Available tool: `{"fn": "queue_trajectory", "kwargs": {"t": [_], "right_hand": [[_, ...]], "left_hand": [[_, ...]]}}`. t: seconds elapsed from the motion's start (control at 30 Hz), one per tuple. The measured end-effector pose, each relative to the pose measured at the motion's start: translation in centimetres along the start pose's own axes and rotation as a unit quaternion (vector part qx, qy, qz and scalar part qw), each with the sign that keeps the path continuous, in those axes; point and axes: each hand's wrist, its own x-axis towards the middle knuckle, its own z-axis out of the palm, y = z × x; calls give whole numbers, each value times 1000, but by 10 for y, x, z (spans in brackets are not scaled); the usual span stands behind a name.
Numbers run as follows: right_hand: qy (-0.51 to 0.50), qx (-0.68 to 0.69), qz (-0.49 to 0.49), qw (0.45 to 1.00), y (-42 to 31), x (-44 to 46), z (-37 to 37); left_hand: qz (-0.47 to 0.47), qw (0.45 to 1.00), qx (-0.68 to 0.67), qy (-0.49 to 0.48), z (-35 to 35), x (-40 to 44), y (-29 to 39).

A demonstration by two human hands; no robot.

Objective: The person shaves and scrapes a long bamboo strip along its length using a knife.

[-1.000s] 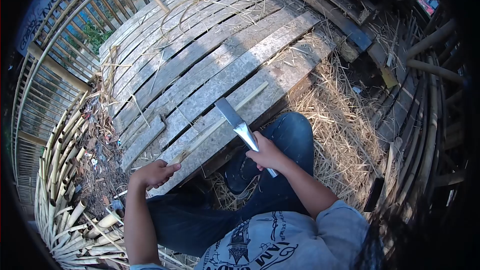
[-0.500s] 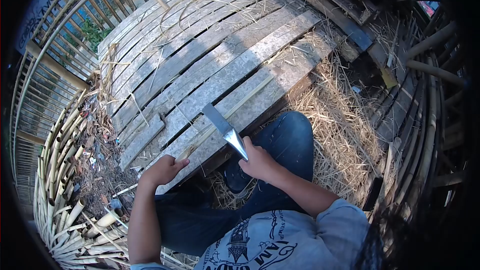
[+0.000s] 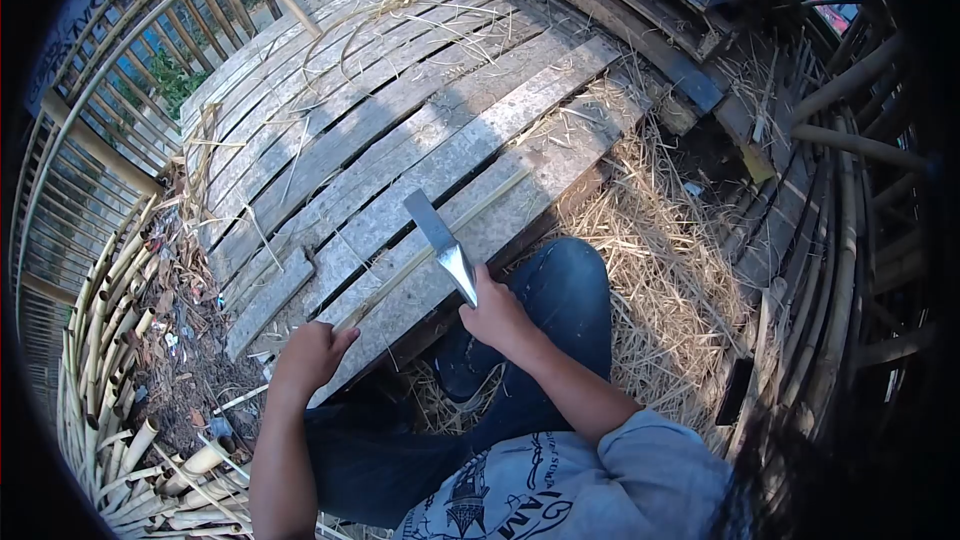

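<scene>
Leftward, a bamboo fence [image 3: 115,150] curves along the margin, with a stack of cut poles [image 3: 85,380] below it and litter [image 3: 175,340] strewn on the ground beside. Next, the left hand [image 3: 313,358] is at the near edge of the slatted platform [image 3: 440,145], its fingers curled closed about the near part of a pale strip [image 3: 490,198]; the hold itself is partly hidden. The strip lies obliquely across the front plank, its far end pointing up and right. A short board [image 3: 270,300] lies beyond the left hand. At centre, the right hand [image 3: 492,312] has its fingers wrapped tightly around the shank of a flat metal blade [image 3: 430,223], which crosses above the strip; whether they touch cannot be told. Just right are a bent knee [image 3: 575,285], loose straw [image 3: 665,270] and, at the margin, long poles [image 3: 835,250].
</scene>
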Motion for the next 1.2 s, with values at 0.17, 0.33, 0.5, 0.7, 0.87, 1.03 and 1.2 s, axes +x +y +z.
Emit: {"fn": "queue_trajectory", "kwargs": {"t": [0.17, 0.33, 0.5, 0.7, 0.87, 1.03, 1.2], "right_hand": [[-83, -51, -87, 991, -27, -30, 14], [78, -141, 40, 986, 25, 28, -65], [110, -145, 47, 982, 28, 34, -60], [-35, -68, -21, 997, -5, -16, -13], [-34, -118, -77, 989, -3, -9, -32], [84, -154, 35, 984, 32, 33, -74], [88, -145, 61, 984, 15, 25, -58]], "left_hand": [[-8, 999, -23, -27, 4, 0, -12], [2, 999, -49, -21, -2, -2, -26], [6, 999, -43, -25, 2, 3, -11], [5, 999, -47, -27, 9, 10, -20], [-7, 999, -46, -20, 6, 10, -29], [-6, 998, -56, -22, 2, 3, -29], [-5, 999, -44, -15, 1, -1, -21]]}}
